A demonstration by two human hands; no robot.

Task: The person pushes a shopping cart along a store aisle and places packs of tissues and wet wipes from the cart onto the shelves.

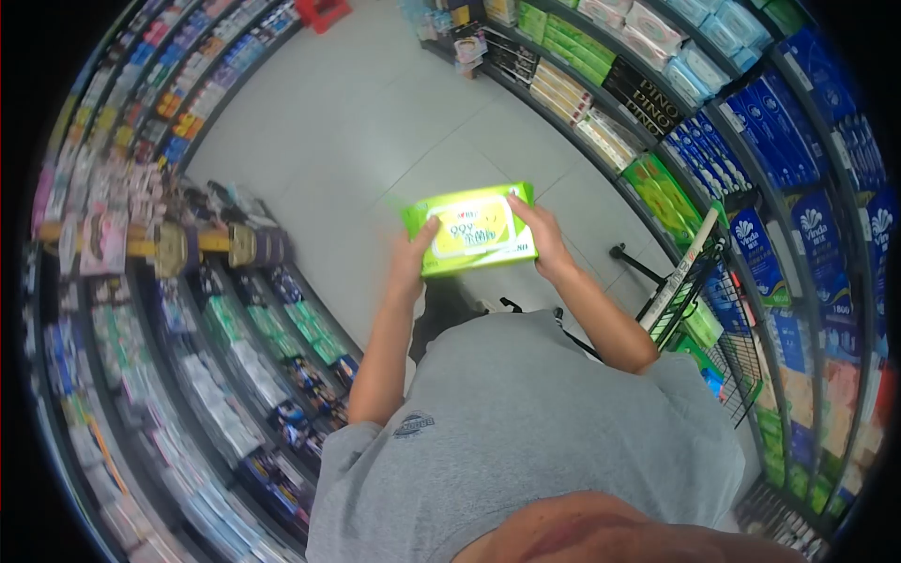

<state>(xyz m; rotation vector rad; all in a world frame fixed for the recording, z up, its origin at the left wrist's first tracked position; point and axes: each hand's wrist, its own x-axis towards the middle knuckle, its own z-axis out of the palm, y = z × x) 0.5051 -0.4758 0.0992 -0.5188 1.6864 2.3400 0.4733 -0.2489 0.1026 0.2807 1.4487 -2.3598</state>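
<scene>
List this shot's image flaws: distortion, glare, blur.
Head view: fisheye distortion bows the right-hand shelves and leaves dark corners; head view: the green pack looks overbright, its pale label partly washed out; head view: slight smearing beside the left hand.

Green pack: perhaps "80"; blue packs: "Vinda".

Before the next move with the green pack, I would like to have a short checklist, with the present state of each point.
1. Left hand secure on the green pack: ok, it holds the left end.
2. Right hand secure: ok, it holds the right end.
3. Printed face turned towards the camera: ok.
4. One hand free: not ok, both are on the pack.
5. Shopping cart at the person's right side: ok.
6. Underside of the pack undamaged: cannot tell, it is hidden.
</scene>
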